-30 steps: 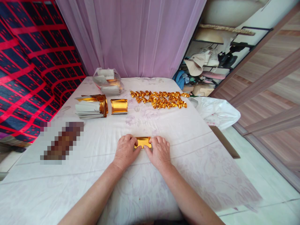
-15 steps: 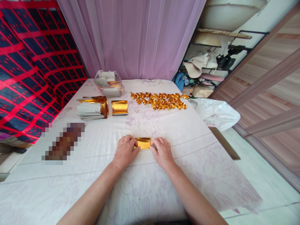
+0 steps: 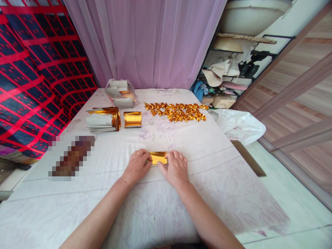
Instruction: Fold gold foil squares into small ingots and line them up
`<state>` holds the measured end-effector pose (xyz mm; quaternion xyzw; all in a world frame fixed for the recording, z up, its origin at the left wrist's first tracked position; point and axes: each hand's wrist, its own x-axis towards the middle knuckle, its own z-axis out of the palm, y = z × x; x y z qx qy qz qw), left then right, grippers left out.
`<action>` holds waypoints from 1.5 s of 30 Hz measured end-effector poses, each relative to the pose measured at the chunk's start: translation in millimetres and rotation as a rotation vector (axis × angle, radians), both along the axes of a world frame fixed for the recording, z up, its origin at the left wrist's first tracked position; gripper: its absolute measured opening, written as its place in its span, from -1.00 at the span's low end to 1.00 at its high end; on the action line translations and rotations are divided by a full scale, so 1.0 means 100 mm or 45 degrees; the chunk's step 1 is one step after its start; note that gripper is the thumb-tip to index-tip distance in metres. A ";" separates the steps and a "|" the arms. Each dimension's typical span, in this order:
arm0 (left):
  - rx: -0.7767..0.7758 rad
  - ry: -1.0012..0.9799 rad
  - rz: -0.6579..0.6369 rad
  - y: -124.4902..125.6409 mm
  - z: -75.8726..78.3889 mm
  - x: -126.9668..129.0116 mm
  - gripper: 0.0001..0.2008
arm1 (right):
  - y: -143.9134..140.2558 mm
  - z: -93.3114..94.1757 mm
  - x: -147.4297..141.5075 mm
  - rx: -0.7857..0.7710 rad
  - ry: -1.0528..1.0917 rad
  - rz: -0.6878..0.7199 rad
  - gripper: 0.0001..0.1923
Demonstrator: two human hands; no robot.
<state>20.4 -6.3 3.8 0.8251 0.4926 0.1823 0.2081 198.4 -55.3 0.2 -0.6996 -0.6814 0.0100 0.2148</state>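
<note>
A small sheet of shiny gold foil paper (image 3: 158,159) lies on the cloth between my hands, with its far edge folded or raised. My left hand (image 3: 137,164) pinches the left end, thumb and fingers close together. At the right end, my right hand (image 3: 176,166) grips the paper with its fingers at the far corner and its thumb at the near edge. The undersides of both fingertips are hidden.
Beyond my hands are a small gold foil stack (image 3: 132,119), a larger folded foil-paper stack (image 3: 101,121) and a clear bag of papers (image 3: 121,94). Several folded gold pieces (image 3: 181,112) lie at the back right. A blurred-out patch (image 3: 74,155) is at left.
My right thumb has slid left along the paper's near edge. My left thumb has drawn back from the paper's front. The paper stays in nearly the same place.
</note>
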 end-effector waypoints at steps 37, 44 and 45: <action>0.037 -0.003 0.039 -0.04 -0.02 -0.01 -0.89 | -0.01 -0.19 0.20 0.084 0.126 0.076 -0.79; 0.127 -0.140 0.104 -0.06 -0.13 -0.08 -0.67 | -0.01 -0.20 0.21 0.097 0.095 0.124 -0.62; 0.143 -0.134 0.118 -0.06 -0.15 -0.08 -0.64 | -0.02 -0.19 0.21 0.102 0.102 0.122 -0.62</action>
